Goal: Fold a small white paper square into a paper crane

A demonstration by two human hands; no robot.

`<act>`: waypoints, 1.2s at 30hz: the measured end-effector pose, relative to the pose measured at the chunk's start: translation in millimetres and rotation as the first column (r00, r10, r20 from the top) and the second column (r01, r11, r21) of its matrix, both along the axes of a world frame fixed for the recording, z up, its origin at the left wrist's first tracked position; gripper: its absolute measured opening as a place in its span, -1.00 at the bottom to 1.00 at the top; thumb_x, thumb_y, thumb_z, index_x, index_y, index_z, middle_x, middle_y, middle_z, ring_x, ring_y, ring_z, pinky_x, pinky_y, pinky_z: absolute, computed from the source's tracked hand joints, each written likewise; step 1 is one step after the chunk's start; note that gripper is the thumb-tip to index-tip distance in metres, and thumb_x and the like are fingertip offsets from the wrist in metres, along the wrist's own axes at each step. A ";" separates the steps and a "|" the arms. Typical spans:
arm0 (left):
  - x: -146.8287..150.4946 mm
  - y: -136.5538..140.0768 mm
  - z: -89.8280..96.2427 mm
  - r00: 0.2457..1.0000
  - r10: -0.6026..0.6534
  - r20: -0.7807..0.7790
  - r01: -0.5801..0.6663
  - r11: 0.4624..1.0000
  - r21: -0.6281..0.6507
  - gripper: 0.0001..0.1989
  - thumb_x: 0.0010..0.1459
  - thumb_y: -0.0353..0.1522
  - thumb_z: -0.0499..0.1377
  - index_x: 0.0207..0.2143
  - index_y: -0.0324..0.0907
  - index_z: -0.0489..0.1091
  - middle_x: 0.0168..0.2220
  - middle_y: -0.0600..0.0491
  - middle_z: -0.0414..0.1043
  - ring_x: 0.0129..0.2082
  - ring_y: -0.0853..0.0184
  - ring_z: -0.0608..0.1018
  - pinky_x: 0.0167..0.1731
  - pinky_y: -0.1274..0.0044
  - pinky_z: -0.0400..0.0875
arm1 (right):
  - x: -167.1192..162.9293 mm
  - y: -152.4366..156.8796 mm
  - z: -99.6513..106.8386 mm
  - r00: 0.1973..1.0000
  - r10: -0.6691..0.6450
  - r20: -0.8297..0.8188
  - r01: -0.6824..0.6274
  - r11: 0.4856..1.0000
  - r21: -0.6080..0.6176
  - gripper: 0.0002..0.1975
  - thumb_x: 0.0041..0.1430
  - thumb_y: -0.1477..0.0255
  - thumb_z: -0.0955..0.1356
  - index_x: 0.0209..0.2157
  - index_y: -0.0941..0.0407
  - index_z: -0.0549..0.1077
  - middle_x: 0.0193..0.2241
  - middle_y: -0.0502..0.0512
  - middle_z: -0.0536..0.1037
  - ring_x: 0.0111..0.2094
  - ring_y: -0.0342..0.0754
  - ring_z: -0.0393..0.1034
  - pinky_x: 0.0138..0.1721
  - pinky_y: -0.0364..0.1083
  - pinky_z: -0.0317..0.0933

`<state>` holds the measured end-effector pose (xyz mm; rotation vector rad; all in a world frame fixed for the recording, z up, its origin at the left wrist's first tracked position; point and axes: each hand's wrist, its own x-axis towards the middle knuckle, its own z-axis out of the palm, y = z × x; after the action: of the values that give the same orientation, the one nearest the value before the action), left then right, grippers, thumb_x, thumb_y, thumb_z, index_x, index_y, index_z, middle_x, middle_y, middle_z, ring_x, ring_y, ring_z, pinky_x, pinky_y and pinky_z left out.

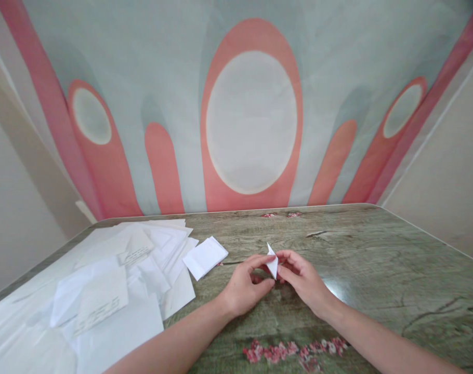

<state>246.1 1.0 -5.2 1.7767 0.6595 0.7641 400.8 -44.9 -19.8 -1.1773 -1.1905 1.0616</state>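
A small piece of folded white paper (273, 266) with pointed ends is held up between my two hands, just above the wood-grain table. My left hand (249, 283) grips it from the left, thumb below and index finger across its upper part. From the right, my right hand (300, 274) pinches its edge between thumb and curled fingers. Parts of the fingertips behind the paper are hidden. Left of my left hand lies a small stack of white paper rectangles (206, 257), touched by neither hand.
A loose heap of white paper sheets (143, 311), some with printed lines, covers the table's left side. The wood-grain table (377, 270) bears a pink flower print (275, 350) near its front. Behind it stands a wall covering (174, 62) with coral shapes.
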 end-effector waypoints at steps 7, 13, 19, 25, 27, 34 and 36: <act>-0.9 3.4 -3.9 0.999 0.037 0.026 -0.036 0.999 -0.030 -0.63 -0.05 -0.51 0.18 -0.11 -0.20 0.41 -0.19 -0.03 0.41 -0.21 0.29 0.46 -0.32 0.57 0.37 | 0.4 -0.4 -0.1 1.000 0.011 0.027 -0.011 1.000 -0.001 -0.83 0.08 0.43 0.31 -0.24 0.11 0.35 -0.41 -0.01 0.45 -0.42 -0.13 0.31 -0.41 -0.15 0.19; 2.1 6.3 -11.7 0.992 0.111 0.065 -0.099 0.982 -0.162 -0.75 -0.02 -0.47 0.16 -0.21 -0.25 0.41 -0.35 0.01 0.47 -0.38 0.38 0.46 -0.44 0.61 0.33 | -1.6 -1.1 -2.3 0.993 0.026 0.118 -0.030 0.999 0.034 -0.86 0.07 0.43 0.31 -0.28 0.13 0.37 -0.45 -0.01 0.43 -0.44 -0.13 0.28 -0.40 -0.15 0.16; 3.7 6.9 -11.2 0.983 0.150 0.105 -0.112 0.947 -0.299 -0.82 -0.03 -0.44 0.17 -0.30 -0.25 0.34 -0.45 0.06 0.46 -0.49 0.44 0.45 -0.53 0.66 0.28 | -2.1 -2.4 -3.7 0.980 0.035 0.196 -0.044 0.998 0.038 -0.85 0.08 0.42 0.30 -0.27 0.15 0.38 -0.47 -0.01 0.43 -0.47 -0.14 0.26 -0.42 -0.15 0.15; 4.0 6.7 -11.9 0.974 0.167 0.155 -0.108 0.938 -0.330 -0.78 -0.04 -0.43 0.20 -0.29 -0.23 0.29 -0.48 0.07 0.47 -0.51 0.44 0.46 -0.51 0.65 0.29 | -2.5 -3.1 -2.3 0.978 0.041 0.205 -0.051 0.998 0.045 -0.84 0.09 0.40 0.30 -0.27 0.14 0.40 -0.44 0.02 0.46 -0.44 -0.11 0.29 -0.39 -0.13 0.18; 4.1 6.7 -12.4 0.974 0.162 0.158 -0.103 0.939 -0.329 -0.75 -0.04 -0.40 0.22 -0.26 -0.23 0.30 -0.47 0.06 0.48 -0.50 0.43 0.47 -0.49 0.63 0.31 | -2.4 -3.5 -1.5 0.976 0.040 0.215 -0.050 0.998 0.046 -0.84 0.09 0.38 0.30 -0.27 0.13 0.40 -0.44 0.02 0.46 -0.43 -0.11 0.30 -0.39 -0.13 0.18; 3.2 4.8 -12.8 0.980 0.164 0.113 -0.132 0.960 -0.249 -0.83 -0.02 -0.35 0.21 -0.37 -0.27 0.44 -0.45 0.03 0.48 -0.48 0.40 0.46 -0.47 0.61 0.32 | -4.3 -4.0 0.8 0.979 0.040 0.201 -0.051 0.998 0.047 -0.83 0.08 0.36 0.30 -0.29 0.13 0.42 -0.47 0.00 0.45 -0.42 -0.09 0.32 -0.37 -0.14 0.20; 2.9 4.6 -12.4 0.982 0.175 0.076 -0.156 0.966 -0.206 -0.84 -0.01 -0.33 0.20 -0.41 -0.26 0.46 -0.49 0.04 0.46 -0.51 0.41 0.44 -0.49 0.61 0.31 | -4.4 -3.8 0.4 0.980 0.030 0.198 -0.040 0.998 0.047 -0.83 0.08 0.37 0.30 -0.28 0.13 0.41 -0.47 0.01 0.46 -0.40 -0.08 0.33 -0.35 -0.13 0.21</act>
<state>248.9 5.6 -17.6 1.5082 0.8000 0.8583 396.3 -48.7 -19.4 -1.2479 -1.3887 0.9506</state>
